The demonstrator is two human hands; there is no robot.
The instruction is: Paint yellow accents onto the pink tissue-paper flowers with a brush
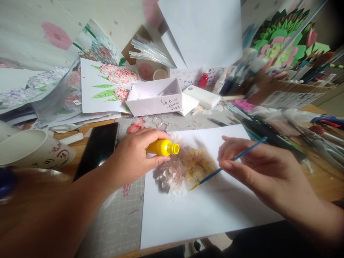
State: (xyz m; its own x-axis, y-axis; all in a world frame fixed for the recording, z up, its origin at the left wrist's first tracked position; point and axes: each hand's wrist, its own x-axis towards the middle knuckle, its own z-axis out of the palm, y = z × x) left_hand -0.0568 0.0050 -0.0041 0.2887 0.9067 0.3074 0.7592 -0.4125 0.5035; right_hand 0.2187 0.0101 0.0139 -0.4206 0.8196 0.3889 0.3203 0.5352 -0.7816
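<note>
My left hand (134, 157) is closed around a small yellow paint bottle (162, 147), tipped so its uncapped mouth points right. Between the fingers of my right hand (258, 168) is a thin blue paintbrush (209, 176) with yellow on its bristles. The brush tip is at the lower edge of the paper flowers, though I cannot tell if it touches. One ruffled flower (173, 179) is whitish pink; another flower (199, 163) beside it carries yellow flecks. Both lie on a white sheet of paper (204, 215).
A grey cutting mat (115, 225) lies under the sheet. At left are a black phone (100, 147) and a paper cup (34, 150). Behind stand a white box (154, 96) and a red bottle (203, 80). Brushes and pens crowd a cardboard box (290, 93) at right.
</note>
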